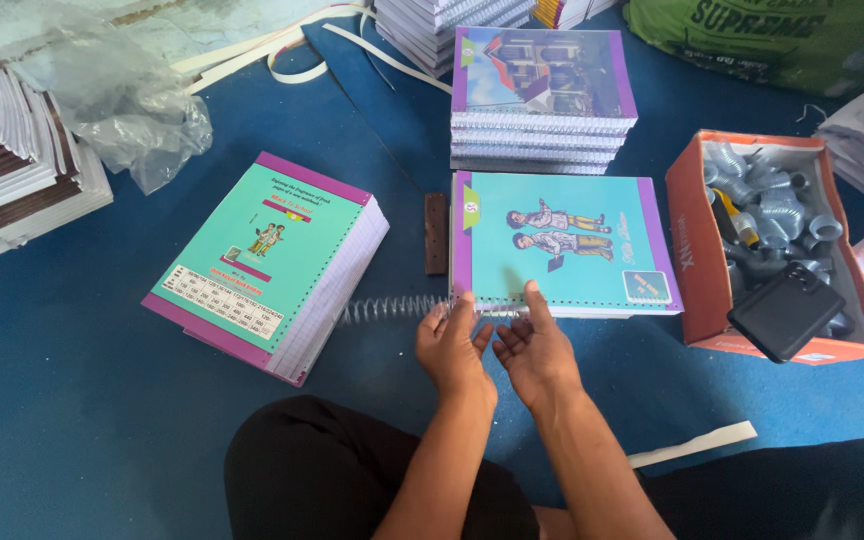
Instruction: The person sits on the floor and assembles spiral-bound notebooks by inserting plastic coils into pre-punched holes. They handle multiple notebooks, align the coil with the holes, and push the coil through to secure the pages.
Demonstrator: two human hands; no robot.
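While both hands sit at near edge of notebook [562, 245] on blue floor [72, 400]: left hand [454, 348] pinches wire spiral [392, 308], right hand [534, 350] fingers loosely spread, thumb on cover, apparently steadying spiral. Second notebook [267, 260] lies left; notebook stack [544, 100] behind; box of spirals [772, 245] right.

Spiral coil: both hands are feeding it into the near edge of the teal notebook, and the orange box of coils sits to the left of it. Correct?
Not quite. The head view shows the orange box right of the teal notebook, not left. Both the left hand and right hand are at the spiral coil.
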